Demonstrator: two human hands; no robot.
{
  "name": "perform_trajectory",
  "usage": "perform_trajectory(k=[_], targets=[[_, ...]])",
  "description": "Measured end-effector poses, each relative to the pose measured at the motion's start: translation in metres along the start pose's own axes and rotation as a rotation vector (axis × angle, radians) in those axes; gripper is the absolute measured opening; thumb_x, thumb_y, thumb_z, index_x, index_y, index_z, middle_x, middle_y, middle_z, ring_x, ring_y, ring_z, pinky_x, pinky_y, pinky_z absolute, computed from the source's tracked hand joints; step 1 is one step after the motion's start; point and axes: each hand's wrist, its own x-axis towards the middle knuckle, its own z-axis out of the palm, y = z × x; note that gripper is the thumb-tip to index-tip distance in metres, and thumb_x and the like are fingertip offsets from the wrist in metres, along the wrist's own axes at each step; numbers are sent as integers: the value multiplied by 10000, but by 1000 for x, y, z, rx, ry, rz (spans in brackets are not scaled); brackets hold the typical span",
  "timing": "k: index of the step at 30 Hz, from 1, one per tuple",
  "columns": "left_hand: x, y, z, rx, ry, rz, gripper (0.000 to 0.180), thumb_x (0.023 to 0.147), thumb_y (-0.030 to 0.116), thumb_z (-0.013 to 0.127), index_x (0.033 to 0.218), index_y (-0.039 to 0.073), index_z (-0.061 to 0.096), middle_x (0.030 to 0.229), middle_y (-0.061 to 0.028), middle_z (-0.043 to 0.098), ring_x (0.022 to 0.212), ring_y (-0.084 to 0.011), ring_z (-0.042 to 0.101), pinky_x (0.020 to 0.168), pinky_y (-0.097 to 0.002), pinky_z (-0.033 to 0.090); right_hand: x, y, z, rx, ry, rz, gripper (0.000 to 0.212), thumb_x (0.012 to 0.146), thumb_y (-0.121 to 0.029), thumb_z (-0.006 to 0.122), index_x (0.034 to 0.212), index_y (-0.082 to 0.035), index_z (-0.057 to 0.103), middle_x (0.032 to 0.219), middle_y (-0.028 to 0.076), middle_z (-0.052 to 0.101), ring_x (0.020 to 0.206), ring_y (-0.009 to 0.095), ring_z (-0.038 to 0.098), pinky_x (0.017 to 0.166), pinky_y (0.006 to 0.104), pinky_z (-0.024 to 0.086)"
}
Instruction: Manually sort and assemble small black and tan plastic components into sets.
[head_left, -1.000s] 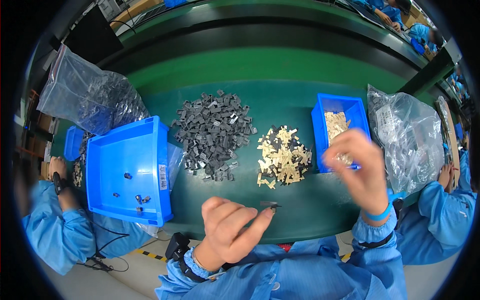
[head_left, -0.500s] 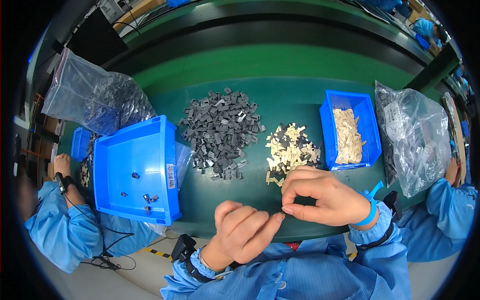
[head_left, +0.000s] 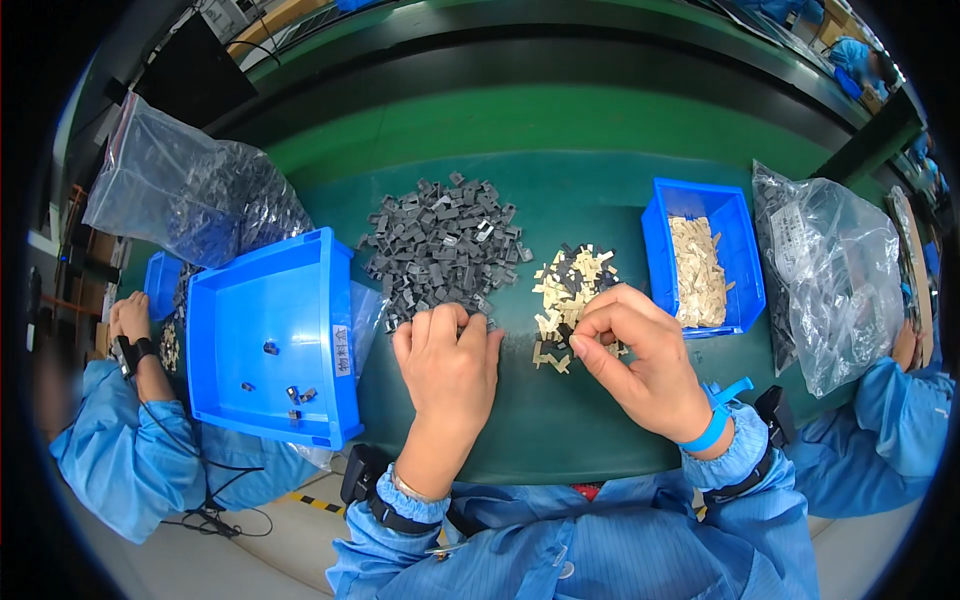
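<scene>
My left hand [head_left: 450,365] lies palm down at the near edge of a heap of dark grey plastic parts [head_left: 440,245], its fingertips touching the nearest pieces. My right hand [head_left: 635,355] pinches a small part between thumb and forefinger at the near edge of a smaller heap of beige parts [head_left: 570,290]. Whether the left fingers grip a piece is hidden. Both heaps lie on the green table [head_left: 540,150].
A large blue tray [head_left: 265,340] at my left holds a few small assembled pieces. A smaller blue bin [head_left: 705,260] of beige parts stands at the right. Clear plastic bags lie at back left [head_left: 190,195] and right [head_left: 835,270]. Co-workers in blue sleeves sit on both sides.
My right hand came back from the small blue bin to the beige heap. My left hand moved forward from the table's front edge to the grey heap.
</scene>
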Motion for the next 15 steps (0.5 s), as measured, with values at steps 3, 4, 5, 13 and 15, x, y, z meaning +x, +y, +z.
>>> perform_trajectory(k=[3,4,5,13,15], targets=[[0,-2,5,-18,21,47,219,623,125,724,799,41,627,828,-30,538,817,-206,512,741,-345,358,0,1,1,30,10,23,77,746,-17,627,772,-3,555,786,96,545,687,232,540,594,315,426],[1,-2,5,-18,22,47,219,623,125,724,799,41,627,828,-30,538,817,-206,512,741,-345,358,0,1,1,52,9,27,81,748,-15,630,777,5,557,795,97,544,694,220,543,599,304,434],[2,-1,4,-29,88,87,230,624,107,725,812,33,616,847,-40,560,818,-213,530,739,-348,374,1,1,1,73,10,29,85,750,-14,634,781,13,559,803,98,544,701,208,545,603,293,442],[-2,25,-20,-525,268,93,196,657,-48,708,815,-7,598,735,-124,621,591,-186,598,512,-243,468,-7,5,15,420,89,43,184,743,-14,655,896,12,556,894,88,551,773,151,546,705,260,453],[-4,32,-27,-657,220,51,193,654,-47,711,815,-8,612,739,-118,622,596,-170,597,513,-238,465,-9,1,18,655,70,105,147,780,-1,628,904,11,550,967,84,536,829,124,530,758,257,441]])
